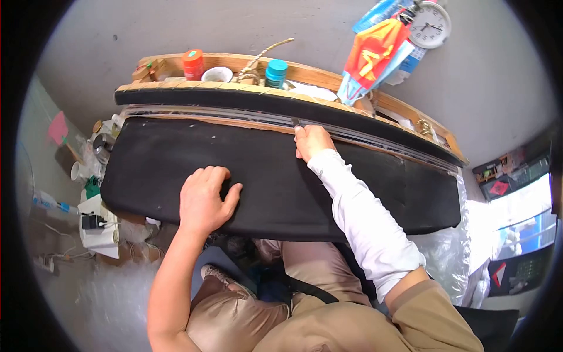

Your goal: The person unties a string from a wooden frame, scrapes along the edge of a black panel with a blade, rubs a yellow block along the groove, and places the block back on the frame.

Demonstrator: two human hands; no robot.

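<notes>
My left hand (206, 198) rests on the black padded work surface (264, 182), its fingers loosely bent and the thumb apart, with nothing held. At the far edge, my right hand (314, 142) is closed on a small dark piece (296, 122) whose end shows past the thumb. That end lies over the long grey strips (234, 119), which run the full width between the black surface and a black padded bar (205, 98). A white sleeve covers the right forearm. What kind of piece it is cannot be made out.
Behind the bar, a wooden ledge (229, 60) holds an orange-red jar (193, 64), a white bowl (217, 74), a teal-lidded jar (275, 73) and rope. A colourful bag (376, 53) hangs beside a round clock (430, 26). Clutter and cables stand at left; clear plastic sheeting (446, 252) hangs at right.
</notes>
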